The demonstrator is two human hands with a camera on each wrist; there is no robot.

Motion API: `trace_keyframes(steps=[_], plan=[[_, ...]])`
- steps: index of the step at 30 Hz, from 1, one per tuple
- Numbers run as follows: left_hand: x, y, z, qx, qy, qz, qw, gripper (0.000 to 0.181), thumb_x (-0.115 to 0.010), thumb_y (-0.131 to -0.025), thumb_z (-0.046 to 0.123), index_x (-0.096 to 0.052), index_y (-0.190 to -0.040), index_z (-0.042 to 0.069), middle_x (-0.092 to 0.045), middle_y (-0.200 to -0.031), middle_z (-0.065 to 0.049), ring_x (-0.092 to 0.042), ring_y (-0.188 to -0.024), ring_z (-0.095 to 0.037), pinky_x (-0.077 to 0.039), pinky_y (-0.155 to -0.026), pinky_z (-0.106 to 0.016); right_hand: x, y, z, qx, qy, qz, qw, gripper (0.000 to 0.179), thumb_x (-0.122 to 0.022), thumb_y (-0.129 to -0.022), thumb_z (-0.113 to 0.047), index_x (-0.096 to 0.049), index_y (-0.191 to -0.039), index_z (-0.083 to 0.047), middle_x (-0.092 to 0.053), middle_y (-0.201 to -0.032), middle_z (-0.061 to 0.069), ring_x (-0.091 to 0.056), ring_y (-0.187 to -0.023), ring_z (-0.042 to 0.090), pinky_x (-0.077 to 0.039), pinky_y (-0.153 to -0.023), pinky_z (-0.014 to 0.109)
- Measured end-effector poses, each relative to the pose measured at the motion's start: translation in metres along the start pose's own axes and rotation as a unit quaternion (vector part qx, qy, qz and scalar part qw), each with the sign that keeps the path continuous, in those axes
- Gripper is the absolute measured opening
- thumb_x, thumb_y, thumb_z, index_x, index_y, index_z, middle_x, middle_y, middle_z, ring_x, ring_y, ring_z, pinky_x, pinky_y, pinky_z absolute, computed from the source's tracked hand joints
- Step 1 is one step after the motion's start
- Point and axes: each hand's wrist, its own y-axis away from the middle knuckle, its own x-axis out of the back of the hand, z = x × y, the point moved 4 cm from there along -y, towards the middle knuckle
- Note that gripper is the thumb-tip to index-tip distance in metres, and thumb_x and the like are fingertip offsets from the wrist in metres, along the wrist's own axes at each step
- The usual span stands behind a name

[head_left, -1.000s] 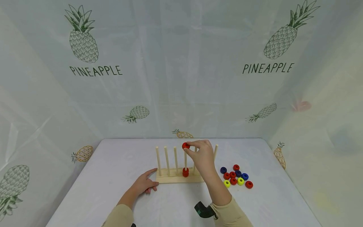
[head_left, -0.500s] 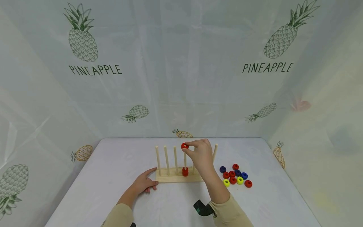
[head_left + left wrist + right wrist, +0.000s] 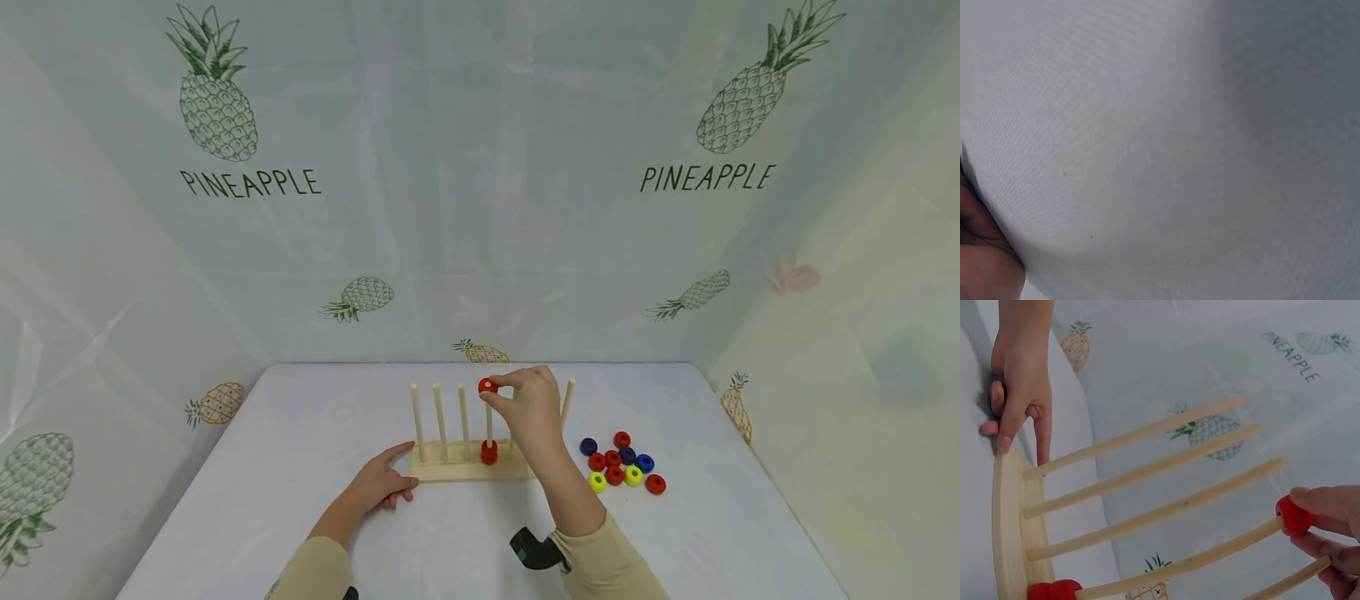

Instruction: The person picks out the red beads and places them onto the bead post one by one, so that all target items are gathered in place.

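A wooden peg stand (image 3: 459,472) holds a row of upright pegs. My left hand (image 3: 375,485) grips the stand's left end, thumb at the front edge and index finger at the back. In my right hand (image 3: 536,412), thumb and fingers pinch a red bead (image 3: 1294,515) at the top of a middle peg. That peg's tip shows in the bead's hole. Two red beads (image 3: 1055,591) sit stacked at the foot of the same peg. The three pegs to its left carry no beads. My right hand partly hides the pegs to the right.
Loose red, blue and yellow beads lie to the right of the stand, among them a yellow bead (image 3: 597,482) and a blue bead (image 3: 644,463). A white cloth (image 3: 247,517) covers the table. Pineapple-print sheeting (image 3: 480,208) hangs around it.
The right hand has shifted very slightly with the red bead, and the peg tip now shows in its hole. The left hand stays on the stand. The whole head view has drifted slightly.
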Motion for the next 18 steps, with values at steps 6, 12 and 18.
trace_keyframes(steps=[6,12,18], plan=[[0.0001,-0.0004,0.0007,0.002,-0.001,0.002,1.0000,0.077,-0.074,-0.087,0.013,-0.032,-0.151,0.004,-0.068,-0.064,-0.008,-0.044,-0.040,-0.006,-0.039,-0.043,-0.022,-0.0009,-0.0001,0.0006,0.007,0.002,0.007,1.0000,0.024,-0.088,-0.072,-0.022,-0.081,-0.093,-0.013,-0.074,-0.090,0.001,-0.051,-0.092,0.021,-0.043,-0.078,0.036],[0.0004,0.0000,0.0015,0.003,-0.002,0.003,1.0000,0.077,-0.073,-0.087,0.012,-0.032,-0.151,0.004,-0.068,-0.064,-0.008,-0.045,-0.040,-0.006,-0.039,-0.043,-0.022,-0.0022,-0.0002,0.0011,0.012,0.005,0.014,0.9998,0.023,-0.088,-0.072,-0.024,-0.080,-0.090,-0.013,-0.074,-0.088,-0.001,-0.051,-0.090,0.020,-0.042,-0.078,0.035],[-0.0003,0.0028,0.0037,-0.002,0.001,0.002,1.0000,0.076,-0.073,-0.088,0.012,-0.031,-0.151,0.003,-0.068,-0.064,-0.008,-0.045,-0.040,-0.006,-0.040,-0.043,-0.022,-0.0047,0.0006,0.0012,0.029,0.011,0.025,0.9992,0.022,-0.089,-0.071,-0.025,-0.079,-0.085,-0.011,-0.072,-0.081,-0.002,-0.050,-0.087,0.021,-0.040,-0.080,0.037]])
